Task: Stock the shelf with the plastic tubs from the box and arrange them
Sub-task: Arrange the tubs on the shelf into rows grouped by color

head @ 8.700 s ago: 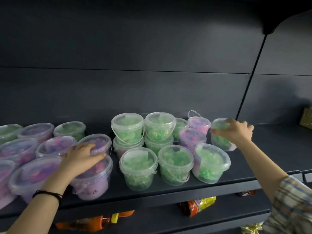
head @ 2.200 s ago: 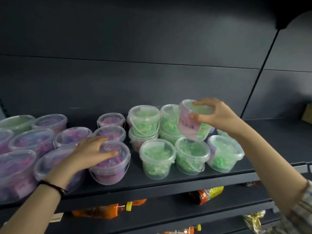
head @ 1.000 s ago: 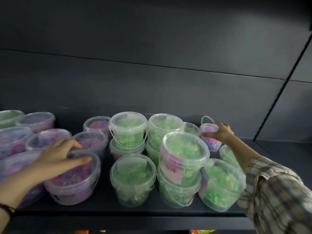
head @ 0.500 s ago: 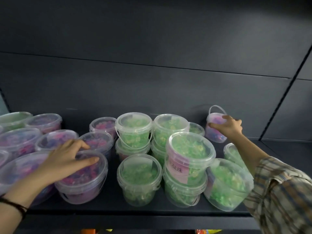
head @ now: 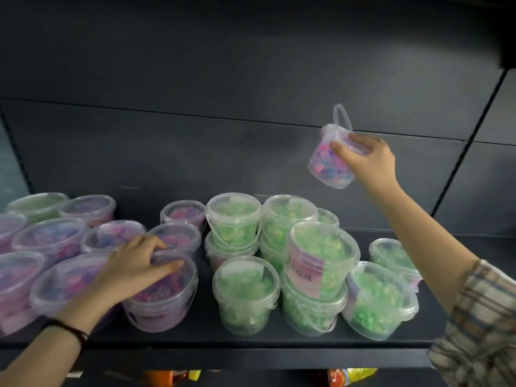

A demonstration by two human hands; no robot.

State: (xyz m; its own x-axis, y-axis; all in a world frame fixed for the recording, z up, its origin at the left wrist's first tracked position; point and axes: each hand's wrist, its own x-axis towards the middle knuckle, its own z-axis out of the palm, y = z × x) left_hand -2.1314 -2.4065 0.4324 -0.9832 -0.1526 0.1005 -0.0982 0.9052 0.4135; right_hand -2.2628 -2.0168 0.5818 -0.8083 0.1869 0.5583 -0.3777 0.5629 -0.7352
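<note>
right hand (head: 368, 160) grips the small pink tub (head: 329, 166) above the green stack (head: 321, 261), likely to re-sort it; left hand (head: 134, 272), fingers spread, steadies a purple tub (head: 162, 300).

The leftmost purple tubs (head: 11, 289) and lower-shelf packets (head: 344, 377) run off the left and bottom edges.

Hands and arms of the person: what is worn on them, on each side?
The left hand is bare; a thin dark band with a reddish strand circles its wrist, and that forearm is uncovered. The right hand is bare too; its arm has a loose checked sleeve in beige, grey-blue and brown.
</note>
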